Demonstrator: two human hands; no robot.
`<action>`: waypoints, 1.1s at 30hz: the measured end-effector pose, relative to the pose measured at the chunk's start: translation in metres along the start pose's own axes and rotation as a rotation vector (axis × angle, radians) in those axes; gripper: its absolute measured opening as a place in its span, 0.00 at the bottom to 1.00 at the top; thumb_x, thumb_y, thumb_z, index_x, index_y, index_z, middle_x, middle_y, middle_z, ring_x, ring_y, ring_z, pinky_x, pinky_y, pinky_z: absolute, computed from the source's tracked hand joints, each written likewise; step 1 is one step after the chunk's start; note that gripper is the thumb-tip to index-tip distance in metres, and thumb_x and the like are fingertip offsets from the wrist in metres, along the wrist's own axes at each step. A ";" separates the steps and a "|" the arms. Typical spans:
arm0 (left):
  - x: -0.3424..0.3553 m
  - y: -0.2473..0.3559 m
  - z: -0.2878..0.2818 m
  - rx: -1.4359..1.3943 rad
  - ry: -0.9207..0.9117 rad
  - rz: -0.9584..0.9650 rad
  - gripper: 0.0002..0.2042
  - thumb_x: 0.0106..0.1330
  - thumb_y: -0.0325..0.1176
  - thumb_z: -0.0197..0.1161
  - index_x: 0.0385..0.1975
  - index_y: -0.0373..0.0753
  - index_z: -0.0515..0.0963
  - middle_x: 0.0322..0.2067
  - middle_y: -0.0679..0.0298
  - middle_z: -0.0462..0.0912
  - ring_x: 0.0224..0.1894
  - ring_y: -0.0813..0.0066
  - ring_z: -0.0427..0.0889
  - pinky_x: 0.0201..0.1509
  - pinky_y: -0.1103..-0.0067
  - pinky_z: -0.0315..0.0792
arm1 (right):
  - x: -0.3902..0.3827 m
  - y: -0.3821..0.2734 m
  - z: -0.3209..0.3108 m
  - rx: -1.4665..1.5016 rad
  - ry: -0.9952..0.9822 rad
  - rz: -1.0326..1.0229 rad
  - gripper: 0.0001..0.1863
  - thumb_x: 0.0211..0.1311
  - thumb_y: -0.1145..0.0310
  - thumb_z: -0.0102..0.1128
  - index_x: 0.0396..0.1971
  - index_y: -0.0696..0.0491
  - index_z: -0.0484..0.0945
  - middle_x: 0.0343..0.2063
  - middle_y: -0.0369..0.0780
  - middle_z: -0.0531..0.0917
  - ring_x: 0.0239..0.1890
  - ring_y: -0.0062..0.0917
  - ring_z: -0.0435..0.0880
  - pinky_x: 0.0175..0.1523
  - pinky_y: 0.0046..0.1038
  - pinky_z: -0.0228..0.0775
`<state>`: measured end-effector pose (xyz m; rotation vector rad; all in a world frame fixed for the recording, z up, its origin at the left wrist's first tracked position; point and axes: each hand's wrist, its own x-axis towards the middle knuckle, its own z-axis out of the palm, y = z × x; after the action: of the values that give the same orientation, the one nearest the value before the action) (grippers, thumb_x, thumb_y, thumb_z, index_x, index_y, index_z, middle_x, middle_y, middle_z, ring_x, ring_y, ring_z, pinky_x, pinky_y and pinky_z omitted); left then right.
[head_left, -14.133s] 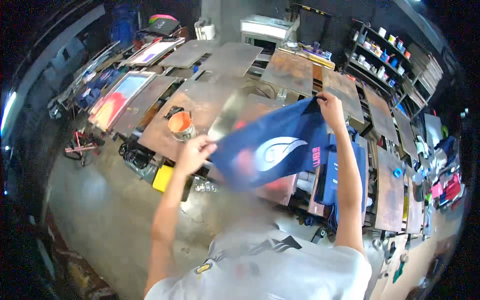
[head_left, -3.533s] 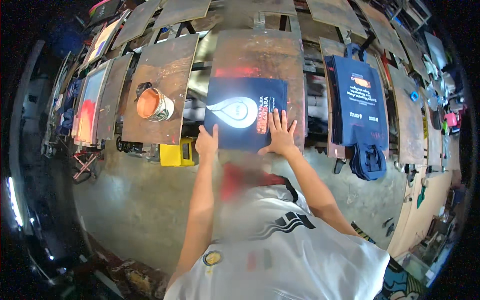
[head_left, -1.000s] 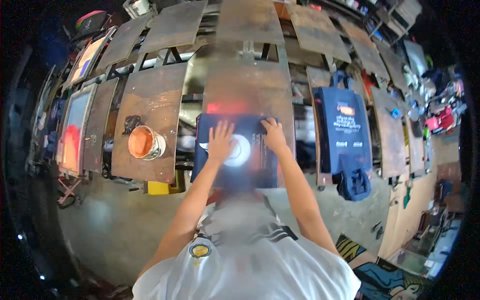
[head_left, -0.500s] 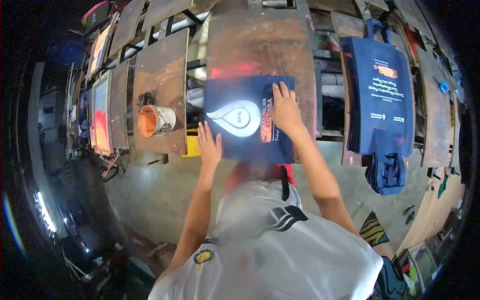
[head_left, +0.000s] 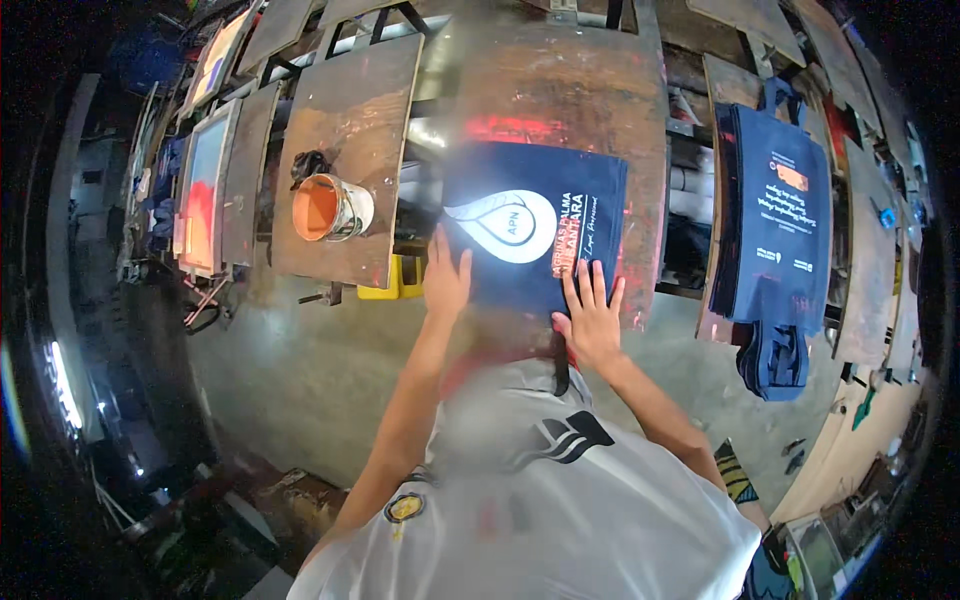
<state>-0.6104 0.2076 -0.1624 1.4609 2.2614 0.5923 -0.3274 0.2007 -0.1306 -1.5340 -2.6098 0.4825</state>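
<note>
A navy blue fabric bag [head_left: 600, 180] with a white leaf-drop print and white and orange lettering lies flat on the wooden board in front of me. My left hand [head_left: 447, 275] rests with fingers stretched at the bag's lower left edge. Near its lower right corner my right hand [head_left: 594, 315] is spread flat, fingertips on the cloth just under the lettering. Neither hand grips the bag. A blurred smear covers part of its left side.
Left of the bag, a paint-stained bucket [head_left: 335, 208] with orange inside stands on another board [head_left: 350, 110], beside a dark crumpled lump [head_left: 309, 167]. A stack of navy bags [head_left: 765, 235] lies on a board to the right. A framed screen [head_left: 205, 190] leans further left. Below sits a yellow container [head_left: 392, 278].
My right hand has slid from the bag's upper right edge down to its lower right part. The view has shifted a little; my left hand stays by the lower left edge.
</note>
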 end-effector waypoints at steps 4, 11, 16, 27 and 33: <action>0.005 -0.017 0.005 -0.130 -0.026 0.089 0.34 0.71 0.50 0.51 0.72 0.40 0.51 0.64 0.45 0.65 0.63 0.43 0.69 0.65 0.62 0.65 | 0.000 0.005 0.009 -0.119 0.117 -0.009 0.40 0.62 0.48 0.55 0.70 0.50 0.58 0.71 0.46 0.57 0.74 0.43 0.48 0.71 0.61 0.33; -0.015 -0.140 -0.004 -0.293 -0.379 0.075 0.27 0.76 0.51 0.41 0.64 0.37 0.66 0.56 0.42 0.74 0.58 0.43 0.73 0.62 0.62 0.66 | 0.005 -0.016 0.030 -0.233 0.142 0.008 0.39 0.65 0.43 0.50 0.72 0.45 0.55 0.72 0.43 0.54 0.75 0.43 0.46 0.71 0.61 0.37; -0.055 -0.184 -0.068 -0.394 -0.462 0.311 0.23 0.74 0.49 0.46 0.51 0.36 0.78 0.46 0.45 0.82 0.50 0.47 0.80 0.58 0.65 0.71 | 0.034 -0.079 -0.026 -0.415 -0.245 0.185 0.39 0.59 0.50 0.63 0.68 0.49 0.61 0.70 0.45 0.60 0.69 0.46 0.62 0.67 0.55 0.55; -0.163 -0.326 -0.237 -0.469 0.025 -0.048 0.23 0.71 0.45 0.56 0.57 0.32 0.73 0.48 0.52 0.83 0.47 0.64 0.82 0.53 0.72 0.74 | 0.120 -0.438 0.071 0.535 0.110 -0.513 0.18 0.59 0.67 0.64 0.48 0.59 0.79 0.42 0.51 0.83 0.44 0.41 0.84 0.50 0.35 0.75; -0.222 -0.412 -0.257 -0.418 0.347 -0.228 0.22 0.70 0.43 0.58 0.56 0.33 0.74 0.48 0.54 0.83 0.46 0.67 0.82 0.51 0.73 0.75 | 0.125 -0.579 0.090 0.444 -0.321 -0.795 0.22 0.59 0.64 0.65 0.50 0.61 0.78 0.45 0.50 0.83 0.44 0.42 0.83 0.51 0.36 0.75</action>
<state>-0.9716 -0.1849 -0.1493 0.9394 2.3167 1.2318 -0.8953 0.0269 -0.0509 -0.2574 -2.7600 1.1552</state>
